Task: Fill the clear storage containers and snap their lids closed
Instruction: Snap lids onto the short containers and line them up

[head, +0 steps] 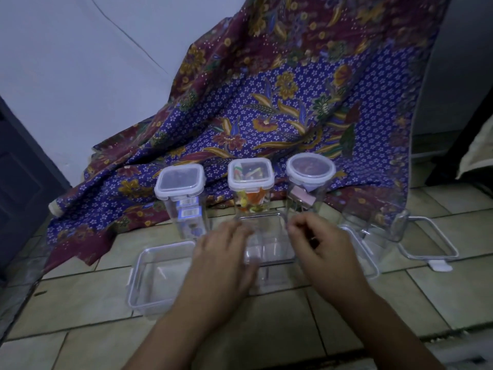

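Fingers (241, 231) straight on left hand (226, 253), curled on right hand (318, 245) — flank open clear container (270, 249) on floor (266, 319); cannot tell whether right grips it.

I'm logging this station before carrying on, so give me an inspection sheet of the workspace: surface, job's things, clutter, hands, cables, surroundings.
Surface: tiled floor, dimly lit.
Job's things: left square container, middle square container and round container stand lidded, with contents; open container between the hands; shallow container front left, no lid; loose lid and blurred clear pieces on the right.
Clutter: nothing seen.
Hands: left hand against the open container's left side; right hand at its right, fingers curled; grips unclear.
Cables: none certain; thin line on the wall.
Surroundings: batik cloth draped behind; dark door on the left.
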